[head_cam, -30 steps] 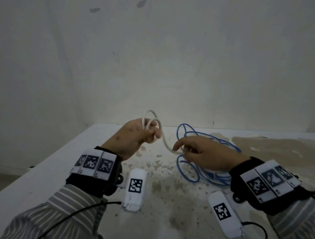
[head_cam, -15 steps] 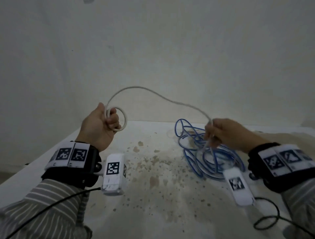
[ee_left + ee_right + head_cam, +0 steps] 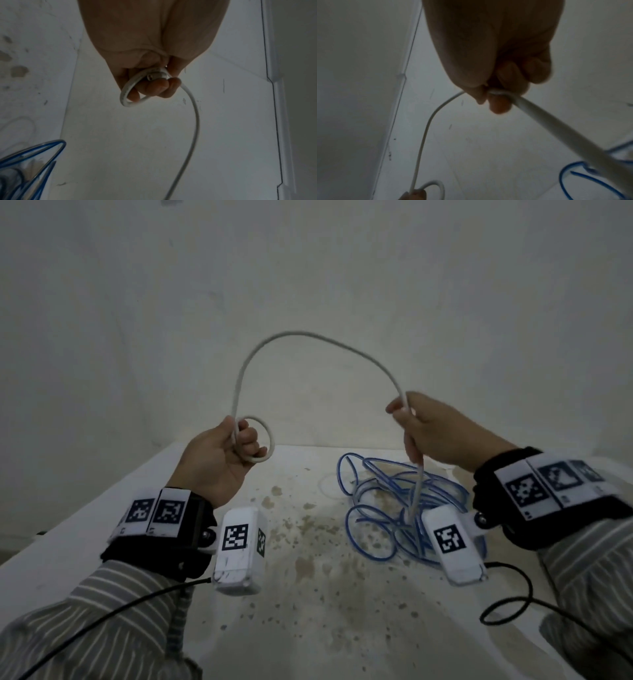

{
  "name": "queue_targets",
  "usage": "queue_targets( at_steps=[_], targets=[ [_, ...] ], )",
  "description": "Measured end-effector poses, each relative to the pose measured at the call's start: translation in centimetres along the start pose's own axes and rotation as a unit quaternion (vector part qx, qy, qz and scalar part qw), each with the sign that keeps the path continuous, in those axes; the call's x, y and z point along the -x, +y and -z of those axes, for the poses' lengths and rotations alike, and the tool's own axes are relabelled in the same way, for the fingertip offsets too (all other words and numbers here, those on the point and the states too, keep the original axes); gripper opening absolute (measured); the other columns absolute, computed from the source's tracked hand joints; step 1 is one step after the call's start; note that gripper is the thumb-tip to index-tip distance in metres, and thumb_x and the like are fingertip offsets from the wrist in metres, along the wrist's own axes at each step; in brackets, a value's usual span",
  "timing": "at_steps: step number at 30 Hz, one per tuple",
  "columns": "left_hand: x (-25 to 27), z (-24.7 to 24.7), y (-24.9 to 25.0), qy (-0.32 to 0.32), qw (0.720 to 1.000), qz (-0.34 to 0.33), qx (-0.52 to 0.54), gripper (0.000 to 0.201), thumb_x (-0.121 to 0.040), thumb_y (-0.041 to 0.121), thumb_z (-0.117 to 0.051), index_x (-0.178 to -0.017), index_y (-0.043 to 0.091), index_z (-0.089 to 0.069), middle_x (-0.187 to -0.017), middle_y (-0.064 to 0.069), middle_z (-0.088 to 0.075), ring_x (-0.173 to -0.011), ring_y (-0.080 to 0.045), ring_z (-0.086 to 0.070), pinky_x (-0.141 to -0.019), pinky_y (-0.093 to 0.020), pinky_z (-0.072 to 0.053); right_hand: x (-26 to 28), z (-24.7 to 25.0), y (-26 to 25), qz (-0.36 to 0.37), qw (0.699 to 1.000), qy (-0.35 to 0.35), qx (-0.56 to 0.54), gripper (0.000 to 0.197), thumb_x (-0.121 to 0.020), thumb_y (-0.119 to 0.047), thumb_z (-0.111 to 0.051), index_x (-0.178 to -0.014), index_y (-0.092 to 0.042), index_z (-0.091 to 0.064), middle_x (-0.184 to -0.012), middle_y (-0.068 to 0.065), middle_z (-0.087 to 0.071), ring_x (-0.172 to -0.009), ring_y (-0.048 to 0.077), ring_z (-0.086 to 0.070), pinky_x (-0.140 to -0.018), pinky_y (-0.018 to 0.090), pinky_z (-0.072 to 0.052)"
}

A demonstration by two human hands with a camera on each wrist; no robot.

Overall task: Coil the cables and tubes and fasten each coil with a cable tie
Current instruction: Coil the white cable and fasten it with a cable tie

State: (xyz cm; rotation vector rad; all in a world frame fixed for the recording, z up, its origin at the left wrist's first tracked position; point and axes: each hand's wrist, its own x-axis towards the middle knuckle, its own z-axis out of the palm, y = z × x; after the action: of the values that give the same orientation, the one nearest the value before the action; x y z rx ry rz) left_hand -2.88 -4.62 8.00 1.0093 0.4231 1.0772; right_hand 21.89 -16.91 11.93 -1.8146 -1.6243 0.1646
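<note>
Stained worktop (image 3: 308,594), lower frame: left hand (image 3: 219,460) clenches white cable (image 3: 308,337) loop; right hand (image 3: 442,436) pinches slack. Coiling under way; next, bring another loop over.

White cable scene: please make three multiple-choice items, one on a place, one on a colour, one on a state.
1. Where does the tangled tube lie?
A. on the table, under the right hand
B. hung on the wall
C. around the left wrist

2. What colour is that tube?
A. red
B. blue
C. black

3. How does the white cable stand now?
A. all flat on the table
B. tied with a cable tie
C. one small loop held, the rest arching between both hands

Answers:
1 A: the tube rests on the table below the right hand.
2 B: its loops are blue.
3 C: the left hand grips a loop of the white cable.
</note>
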Motion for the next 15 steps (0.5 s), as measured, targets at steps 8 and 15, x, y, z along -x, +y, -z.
queue_targets(
  at_steps=[8, 15],
  targets=[
    [0.6, -1.0, -1.4, -0.035, 0.999, 0.02, -0.034, 0.03, -0.099, 0.017, -0.027, -0.085, 0.01, -0.053, -0.05, 0.008, -0.043, -0.044, -0.007, -0.037, -0.058, -0.02, -0.044, 0.0, -2.1, 1.6, -0.148, 0.974, -0.17, 0.019, 0.026, -0.095, -0.017, -0.046, -0.12, -0.013, -0.047, -0.088, 0.004, -0.068, -0.063, 0.018, -0.052, -0.049, 0.023, -0.04],
    [0.8, -2.3, -1.6, -0.054, 0.998, 0.013, -0.024, 0.027, -0.097, 0.008, -0.03, -0.083, 0.01, -0.052, -0.06, 0.002, -0.06, -0.046, -0.007, -0.049, -0.059, -0.021, -0.051, 0.0, -4.6, 0.3, -0.006, 0.995, -0.102, 0.009, 0.082, -0.091, 0.0, -0.044, -0.143, -0.043, 0.003, -0.099, 0.006, -0.06, -0.065, 0.021, -0.057, -0.059, 0.03, -0.046]
  ],
)
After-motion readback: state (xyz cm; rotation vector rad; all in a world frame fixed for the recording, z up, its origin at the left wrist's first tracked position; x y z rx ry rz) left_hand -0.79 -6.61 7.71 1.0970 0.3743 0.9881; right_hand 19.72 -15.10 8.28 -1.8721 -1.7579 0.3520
